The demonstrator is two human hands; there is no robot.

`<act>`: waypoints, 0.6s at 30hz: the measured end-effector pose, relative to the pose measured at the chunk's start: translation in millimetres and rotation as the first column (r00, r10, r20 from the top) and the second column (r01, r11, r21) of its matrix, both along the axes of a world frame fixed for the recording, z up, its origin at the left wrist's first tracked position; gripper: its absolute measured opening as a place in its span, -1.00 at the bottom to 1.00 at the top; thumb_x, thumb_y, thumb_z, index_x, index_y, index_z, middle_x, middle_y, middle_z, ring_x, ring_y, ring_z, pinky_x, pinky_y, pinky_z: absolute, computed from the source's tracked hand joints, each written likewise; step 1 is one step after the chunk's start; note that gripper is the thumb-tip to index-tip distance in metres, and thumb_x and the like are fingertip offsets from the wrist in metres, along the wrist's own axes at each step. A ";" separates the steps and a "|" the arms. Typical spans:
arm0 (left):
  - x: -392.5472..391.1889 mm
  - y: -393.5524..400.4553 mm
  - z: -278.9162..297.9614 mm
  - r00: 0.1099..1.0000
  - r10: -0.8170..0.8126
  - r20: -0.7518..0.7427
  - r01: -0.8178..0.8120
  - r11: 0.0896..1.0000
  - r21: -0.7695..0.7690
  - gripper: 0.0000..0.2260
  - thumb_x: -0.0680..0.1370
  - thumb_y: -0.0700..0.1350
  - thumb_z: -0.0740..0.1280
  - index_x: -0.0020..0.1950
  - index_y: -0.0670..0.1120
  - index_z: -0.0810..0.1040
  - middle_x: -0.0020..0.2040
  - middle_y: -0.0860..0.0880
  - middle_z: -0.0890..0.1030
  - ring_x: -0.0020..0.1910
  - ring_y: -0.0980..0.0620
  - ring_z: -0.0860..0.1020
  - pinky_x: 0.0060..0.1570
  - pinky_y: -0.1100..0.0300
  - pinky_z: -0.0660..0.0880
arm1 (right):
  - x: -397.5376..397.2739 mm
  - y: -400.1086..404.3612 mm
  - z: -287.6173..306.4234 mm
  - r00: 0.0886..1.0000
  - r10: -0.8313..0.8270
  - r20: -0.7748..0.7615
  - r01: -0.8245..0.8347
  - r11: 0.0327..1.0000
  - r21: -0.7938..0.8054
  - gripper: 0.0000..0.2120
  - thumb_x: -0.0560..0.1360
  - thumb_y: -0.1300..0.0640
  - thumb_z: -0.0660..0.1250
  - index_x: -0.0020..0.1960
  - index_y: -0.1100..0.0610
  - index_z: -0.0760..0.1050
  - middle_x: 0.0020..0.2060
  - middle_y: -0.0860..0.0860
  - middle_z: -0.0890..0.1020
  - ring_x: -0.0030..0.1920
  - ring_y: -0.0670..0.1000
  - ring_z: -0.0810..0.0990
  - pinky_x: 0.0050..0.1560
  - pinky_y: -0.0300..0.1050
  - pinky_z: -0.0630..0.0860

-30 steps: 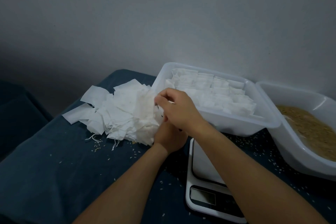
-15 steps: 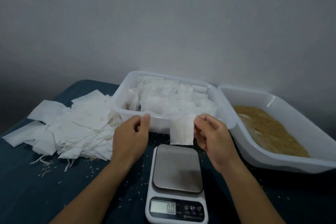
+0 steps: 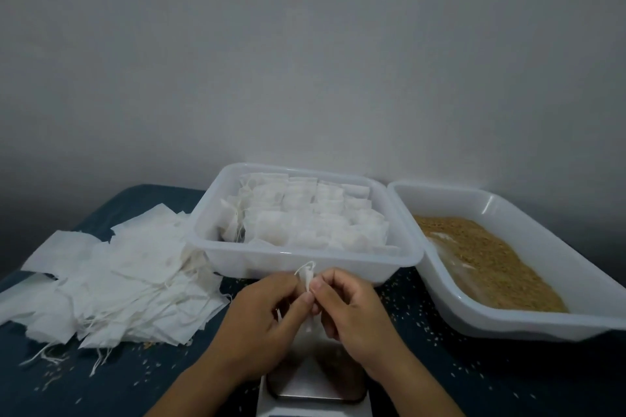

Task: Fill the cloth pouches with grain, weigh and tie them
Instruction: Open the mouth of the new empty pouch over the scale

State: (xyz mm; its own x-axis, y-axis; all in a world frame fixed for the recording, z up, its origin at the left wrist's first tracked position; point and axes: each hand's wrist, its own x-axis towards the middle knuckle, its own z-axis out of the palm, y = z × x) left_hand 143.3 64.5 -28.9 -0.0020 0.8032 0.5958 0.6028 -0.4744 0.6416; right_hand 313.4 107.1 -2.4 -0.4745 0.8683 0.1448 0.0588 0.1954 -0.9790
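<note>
Both hands meet above the scale [image 3: 315,382] and pinch one white cloth pouch [image 3: 306,278] between them. My left hand [image 3: 261,322] holds its left side. My right hand [image 3: 352,311] grips the right side, thumb and fingers curled on the cloth. The pouch's top and string loop stick up between the fingertips; its lower part hangs down between the palms, mostly hidden. A pile of flat empty pouches [image 3: 118,278] lies on the left. Brown grain [image 3: 484,261] fills the white tub [image 3: 542,315] on the right.
A white tray [image 3: 305,264] holding several rows of pouches stands just beyond my hands. Loose grains are scattered over the dark blue cloth [image 3: 474,382]. A grey wall rises close behind the trays.
The hands came together from holding the pouch spread wide. The pouch is now bunched between the fingertips, and the view has shifted lower so the scale's display is out of sight.
</note>
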 end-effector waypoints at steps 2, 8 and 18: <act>0.4 -0.8 1.7 1.000 -0.006 0.015 0.006 1.000 -0.005 -0.80 0.62 0.10 0.31 -0.19 0.14 0.57 -0.26 0.14 0.57 -0.26 0.05 0.56 -0.26 0.12 0.49 | 1.2 0.7 -1.1 1.000 0.004 0.015 -0.005 1.000 0.024 -0.72 0.70 0.08 0.31 -0.18 0.01 0.60 -0.32 0.00 0.60 -0.44 -0.07 0.45 -0.43 -0.26 0.39; 2.3 -2.6 7.1 0.993 -0.036 0.109 0.038 0.999 -0.016 -0.76 0.62 0.04 0.30 -0.25 0.12 0.57 -0.31 0.10 0.56 -0.30 0.03 0.53 -0.28 0.23 0.43 | 4.3 -0.5 -1.0 0.996 0.031 0.085 -0.039 0.994 0.105 -0.72 0.71 0.09 0.27 -0.17 -0.03 0.54 -0.34 -0.05 0.60 -0.43 -0.07 0.49 -0.38 -0.25 0.42; 0.6 -3.2 8.8 0.972 -0.026 0.232 0.053 0.992 -0.111 -0.74 0.51 0.02 0.29 -0.37 0.02 0.50 -0.39 0.00 0.53 -0.36 0.02 0.50 -0.29 0.16 0.44 | 15.1 1.9 6.7 0.979 0.067 0.191 -0.095 0.985 0.142 -0.78 0.73 0.10 0.24 -0.06 0.16 0.49 -0.33 -0.06 0.60 -0.34 -0.02 0.55 -0.26 -0.10 0.52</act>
State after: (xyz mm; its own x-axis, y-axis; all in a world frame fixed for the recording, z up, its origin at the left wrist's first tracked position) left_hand 143.8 61.3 -20.1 -0.0951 0.8685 0.4865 0.4152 -0.4096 0.8123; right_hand 328.5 109.1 4.3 -0.5734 0.8007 0.1734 0.2135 0.3503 -0.9120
